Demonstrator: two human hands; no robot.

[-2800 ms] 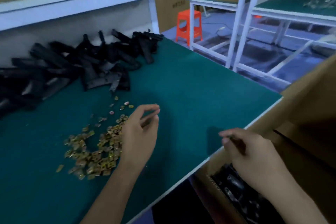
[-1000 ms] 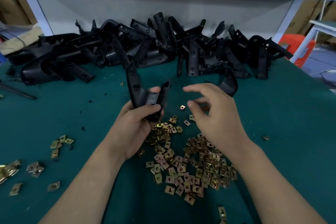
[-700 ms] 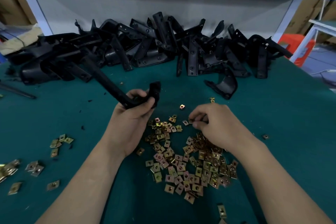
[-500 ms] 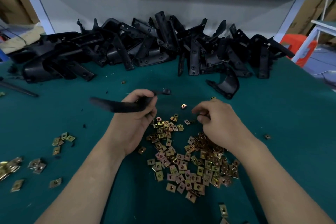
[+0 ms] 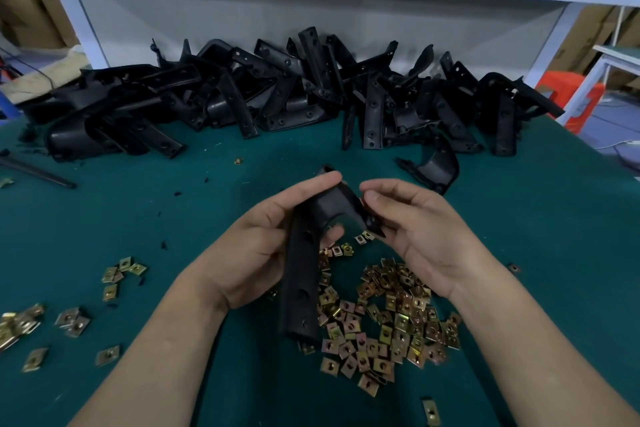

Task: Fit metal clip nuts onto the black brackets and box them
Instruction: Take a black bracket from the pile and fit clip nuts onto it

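My left hand (image 5: 256, 239) grips a black L-shaped bracket (image 5: 301, 281) at its bend, with the long leg pointing down toward me. My right hand (image 5: 422, 229) pinches the bracket's short upper end between thumb and curled fingers. Whether a clip nut sits between those fingers is hidden. Under both hands a heap of brass-coloured clip nuts (image 5: 391, 315) lies on the green table (image 5: 173, 218). Along the back of the table runs a big pile of black brackets (image 5: 277, 97).
One loose curved bracket (image 5: 436, 166) lies just beyond my right hand. Small groups of clip nuts (image 5: 121, 270) are scattered at the left. A white shelf post (image 5: 86, 17) stands behind the pile. An orange stool (image 5: 568, 94) stands off the table's far right corner.
My left hand has turned the bracket from lying sideways to long leg down. My right hand has left the nut heap and come up to the bracket's short end.
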